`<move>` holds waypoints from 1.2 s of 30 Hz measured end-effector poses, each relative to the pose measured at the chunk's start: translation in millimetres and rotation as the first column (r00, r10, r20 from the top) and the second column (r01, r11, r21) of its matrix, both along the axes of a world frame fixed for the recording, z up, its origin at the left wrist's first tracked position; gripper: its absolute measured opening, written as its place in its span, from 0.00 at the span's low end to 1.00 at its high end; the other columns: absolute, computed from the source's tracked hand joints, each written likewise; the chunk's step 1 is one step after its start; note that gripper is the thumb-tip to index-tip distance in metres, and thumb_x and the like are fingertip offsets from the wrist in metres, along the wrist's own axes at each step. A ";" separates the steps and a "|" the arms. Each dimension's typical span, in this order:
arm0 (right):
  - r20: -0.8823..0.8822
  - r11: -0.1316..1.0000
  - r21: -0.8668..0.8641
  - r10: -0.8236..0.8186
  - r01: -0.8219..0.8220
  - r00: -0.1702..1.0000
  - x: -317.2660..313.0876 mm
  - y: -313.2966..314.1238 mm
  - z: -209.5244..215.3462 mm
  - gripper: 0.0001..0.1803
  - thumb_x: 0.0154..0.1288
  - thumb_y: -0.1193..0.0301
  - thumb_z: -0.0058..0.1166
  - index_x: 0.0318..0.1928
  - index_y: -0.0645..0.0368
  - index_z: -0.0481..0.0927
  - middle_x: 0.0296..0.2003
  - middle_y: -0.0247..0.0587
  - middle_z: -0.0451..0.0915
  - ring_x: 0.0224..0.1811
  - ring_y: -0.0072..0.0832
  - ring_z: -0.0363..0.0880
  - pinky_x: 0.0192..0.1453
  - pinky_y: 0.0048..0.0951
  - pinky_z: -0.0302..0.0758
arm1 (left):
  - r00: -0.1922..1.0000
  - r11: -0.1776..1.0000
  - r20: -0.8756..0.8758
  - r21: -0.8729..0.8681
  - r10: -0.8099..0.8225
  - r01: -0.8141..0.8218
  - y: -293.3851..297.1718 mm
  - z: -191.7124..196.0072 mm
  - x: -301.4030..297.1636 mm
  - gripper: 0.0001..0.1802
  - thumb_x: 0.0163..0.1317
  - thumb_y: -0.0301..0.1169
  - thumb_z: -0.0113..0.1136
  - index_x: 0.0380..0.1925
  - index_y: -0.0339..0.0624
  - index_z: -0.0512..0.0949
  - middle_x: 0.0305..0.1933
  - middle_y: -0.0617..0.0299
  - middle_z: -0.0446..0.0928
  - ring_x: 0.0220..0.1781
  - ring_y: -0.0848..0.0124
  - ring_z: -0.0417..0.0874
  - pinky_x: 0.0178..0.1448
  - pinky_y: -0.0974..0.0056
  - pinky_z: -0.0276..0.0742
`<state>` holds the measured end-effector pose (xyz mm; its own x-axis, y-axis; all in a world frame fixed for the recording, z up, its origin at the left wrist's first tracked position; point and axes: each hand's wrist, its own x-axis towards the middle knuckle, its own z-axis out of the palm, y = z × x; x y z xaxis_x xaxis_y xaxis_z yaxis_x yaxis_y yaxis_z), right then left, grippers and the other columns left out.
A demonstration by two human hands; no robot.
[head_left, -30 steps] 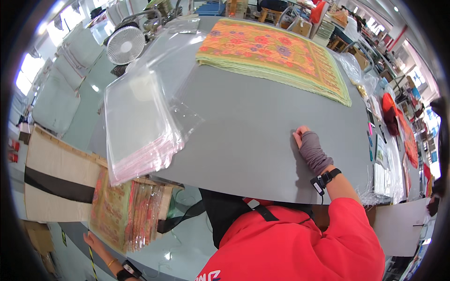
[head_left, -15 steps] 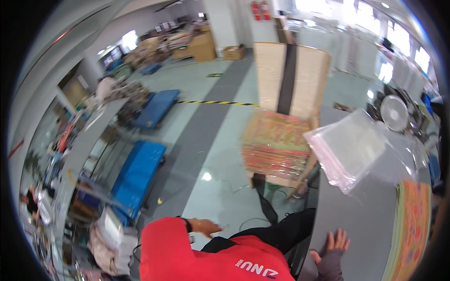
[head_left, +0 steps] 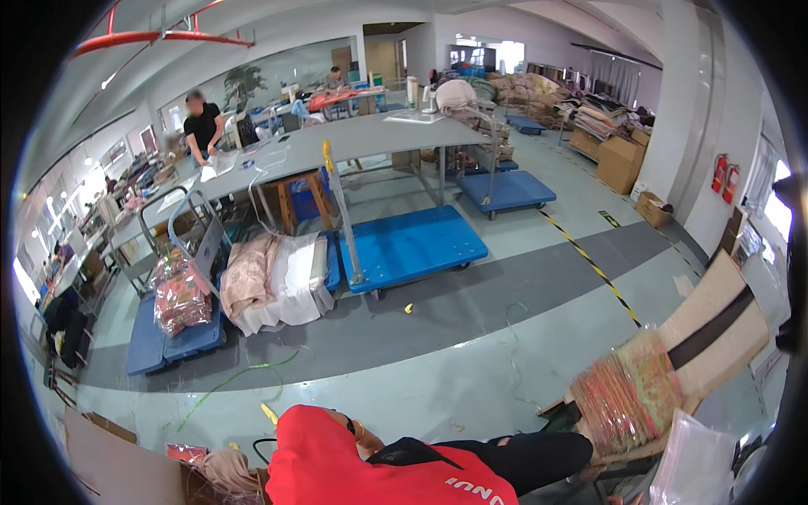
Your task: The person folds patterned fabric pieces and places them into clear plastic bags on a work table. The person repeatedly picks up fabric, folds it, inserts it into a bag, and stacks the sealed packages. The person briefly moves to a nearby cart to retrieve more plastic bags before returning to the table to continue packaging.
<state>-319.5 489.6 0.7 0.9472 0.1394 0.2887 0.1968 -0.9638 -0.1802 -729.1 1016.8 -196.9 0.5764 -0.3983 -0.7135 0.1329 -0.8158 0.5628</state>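
**A:** Across the middle of the frame a grey-green workshop floor point(head_left: 471, 379) is stretching out, with a darker strip and a yellow-black line running toward the right. Blue flat carts point(head_left: 412, 244) are sitting mid-frame, one of them carrying folded cloth point(head_left: 269, 282). A long grey table point(head_left: 370, 139) is standing in the upper middle, and a person in black point(head_left: 202, 126) is working at it in the upper left.

**B:** And the hands?

**A:** Neither one is showing, so I can't tell if they're spread or gripping. Only a red sleeve point(head_left: 337, 459) is filling the bottom centre. Nearest stuff: a bundle of patterned fabric in clear wrap point(head_left: 627, 391) at lower right, leaning by a cardboard box point(head_left: 715, 324), with clear plastic bags point(head_left: 694, 467) just below it.
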 end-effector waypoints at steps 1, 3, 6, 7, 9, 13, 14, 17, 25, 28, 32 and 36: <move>-0.002 1.000 -0.005 0.022 -0.022 1.000 3.3 17.6 3.4 0.33 0.53 0.73 0.65 0.62 0.37 0.85 0.82 0.51 0.57 0.85 0.57 0.52 0.84 0.64 0.53 | 1.000 1.000 0.007 0.014 0.024 -0.024 11.5 -9.5 5.8 0.34 0.70 0.50 0.70 0.70 0.48 0.76 0.61 0.43 0.84 0.65 0.43 0.83 0.68 0.43 0.78; -0.023 0.996 -0.014 0.083 -0.083 0.996 11.5 55.9 10.9 0.32 0.53 0.73 0.65 0.62 0.37 0.85 0.82 0.51 0.58 0.85 0.56 0.53 0.84 0.64 0.53 | 0.996 0.995 0.058 0.075 0.069 -0.073 37.9 -26.6 23.3 0.31 0.70 0.49 0.70 0.68 0.49 0.78 0.59 0.45 0.86 0.65 0.43 0.84 0.67 0.43 0.79; -0.052 0.983 -0.024 0.181 -0.182 0.982 28.2 115.4 16.6 0.31 0.54 0.72 0.65 0.62 0.38 0.86 0.81 0.50 0.59 0.84 0.56 0.54 0.83 0.63 0.54 | 0.973 0.957 0.111 0.188 0.203 -0.221 75.1 -46.3 67.5 0.30 0.70 0.47 0.68 0.67 0.43 0.78 0.58 0.44 0.86 0.62 0.42 0.86 0.64 0.42 0.81; -0.064 0.978 -0.032 0.206 -0.208 0.977 33.1 134.0 17.5 0.31 0.54 0.72 0.65 0.62 0.38 0.86 0.80 0.50 0.60 0.84 0.56 0.55 0.83 0.62 0.55 | 0.960 0.951 0.152 0.165 0.237 -0.261 84.8 -50.2 85.8 0.30 0.70 0.47 0.68 0.66 0.43 0.78 0.58 0.44 0.86 0.61 0.43 0.86 0.63 0.42 0.81; -0.097 0.968 -0.035 0.245 -0.249 0.965 43.4 168.7 18.0 0.31 0.55 0.72 0.65 0.62 0.38 0.86 0.80 0.50 0.60 0.83 0.55 0.55 0.83 0.62 0.55 | 0.938 0.943 0.222 0.143 0.266 -0.301 102.7 -55.8 119.1 0.30 0.70 0.46 0.67 0.66 0.42 0.78 0.57 0.44 0.86 0.61 0.43 0.86 0.63 0.41 0.81; -0.159 0.947 -0.048 0.305 -0.316 0.939 60.2 220.3 15.8 0.30 0.56 0.71 0.64 0.61 0.38 0.86 0.78 0.50 0.62 0.82 0.55 0.57 0.82 0.61 0.57 | 0.926 0.944 0.299 0.162 0.230 -0.287 116.3 -63.5 190.1 0.25 0.67 0.43 0.68 0.59 0.43 0.79 0.52 0.45 0.86 0.57 0.43 0.87 0.59 0.40 0.82; -0.165 0.942 -0.064 0.316 -0.330 0.934 65.5 229.6 15.7 0.29 0.56 0.71 0.64 0.61 0.39 0.86 0.78 0.50 0.63 0.82 0.54 0.58 0.82 0.60 0.57 | 0.910 0.939 0.335 0.150 0.246 -0.309 113.3 -64.2 203.9 0.25 0.67 0.43 0.68 0.58 0.42 0.79 0.52 0.44 0.86 0.56 0.42 0.87 0.59 0.41 0.82; -0.194 0.927 -0.047 0.358 -0.373 0.913 76.9 250.7 11.8 0.29 0.57 0.71 0.64 0.61 0.39 0.86 0.77 0.50 0.64 0.81 0.54 0.59 0.82 0.59 0.58 | 0.851 0.928 0.414 0.041 0.322 -0.371 95.6 -63.7 229.9 0.24 0.63 0.41 0.70 0.54 0.41 0.81 0.49 0.43 0.87 0.54 0.42 0.88 0.57 0.41 0.83; -0.225 0.873 0.019 0.479 -0.488 0.848 106.9 274.5 0.5 0.27 0.59 0.70 0.63 0.61 0.40 0.87 0.74 0.49 0.67 0.79 0.52 0.63 0.80 0.57 0.61 | 0.953 0.973 0.197 -0.016 0.229 -0.231 55.9 -58.2 179.5 0.32 0.66 0.46 0.72 0.66 0.45 0.77 0.58 0.43 0.85 0.60 0.43 0.86 0.61 0.42 0.81; -0.243 0.846 0.059 0.527 -0.530 0.814 119.2 279.4 -4.7 0.26 0.59 0.70 0.63 0.61 0.40 0.87 0.73 0.49 0.69 0.78 0.52 0.64 0.80 0.56 0.62 | 0.969 0.930 -0.127 -0.279 0.209 -0.238 30.1 -53.4 118.5 0.34 0.66 0.47 0.72 0.69 0.46 0.77 0.62 0.44 0.85 0.63 0.44 0.85 0.65 0.42 0.80; -0.265 0.802 0.114 0.593 -0.586 0.760 145.6 292.3 -13.9 0.25 0.60 0.69 0.62 0.60 0.41 0.88 0.72 0.48 0.70 0.77 0.51 0.66 0.79 0.55 0.63 | 0.935 0.911 -0.311 -0.314 0.168 -0.268 -4.3 -40.4 63.5 0.33 0.68 0.47 0.70 0.69 0.47 0.76 0.62 0.44 0.84 0.64 0.44 0.85 0.66 0.43 0.80; -0.300 0.752 0.158 0.654 -0.640 0.695 177.9 304.5 -22.8 0.24 0.61 0.69 0.62 0.60 0.41 0.88 0.70 0.48 0.72 0.76 0.51 0.68 0.78 0.54 0.65 | 0.905 0.929 -0.370 -0.212 0.211 -0.304 -21.7 -12.9 51.7 0.32 0.70 0.46 0.68 0.70 0.48 0.76 0.63 0.45 0.84 0.64 0.45 0.84 0.66 0.44 0.79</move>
<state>-141.6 794.1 -22.1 0.6639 0.7478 0.0100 0.6941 -0.6111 -0.3806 -677.3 995.2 -209.8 0.4287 -0.4652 -0.7745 0.5365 -0.5586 0.6326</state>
